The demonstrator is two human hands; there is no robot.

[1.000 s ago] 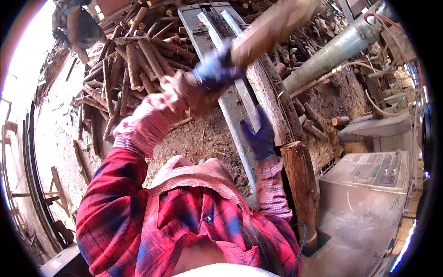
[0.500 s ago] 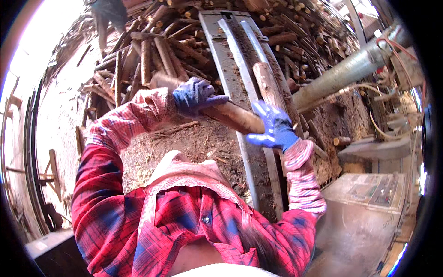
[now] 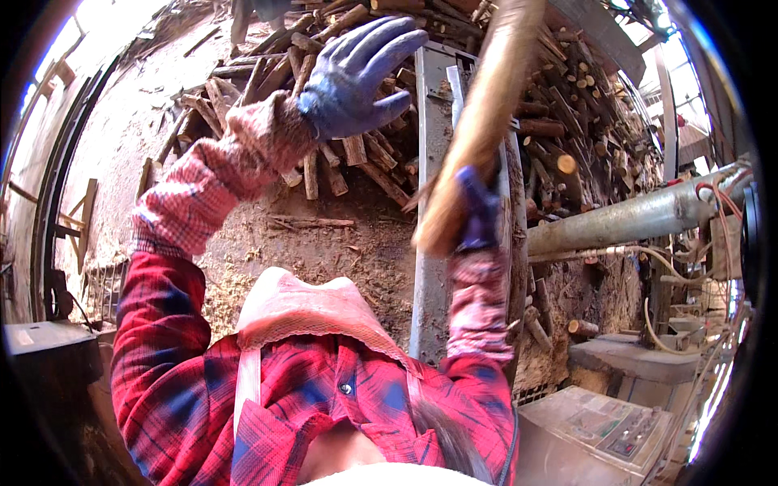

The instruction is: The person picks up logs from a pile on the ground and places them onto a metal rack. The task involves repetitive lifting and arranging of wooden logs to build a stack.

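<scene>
The left hand [image 3: 350,85] is splayed wide while the right hand [image 3: 480,211] clasps a blurred log [image 3: 493,97] near one end

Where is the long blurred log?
In the head view, the log slants right of centre, over the metal channel, its near end beside the right hand.

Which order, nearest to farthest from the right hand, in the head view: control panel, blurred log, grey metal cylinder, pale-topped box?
From the right hand:
1. Blurred log: right at the hand, extending up the picture.
2. Grey metal cylinder: to the right.
3. Control panel: lower right.
4. Pale-topped box: far left edge.
</scene>
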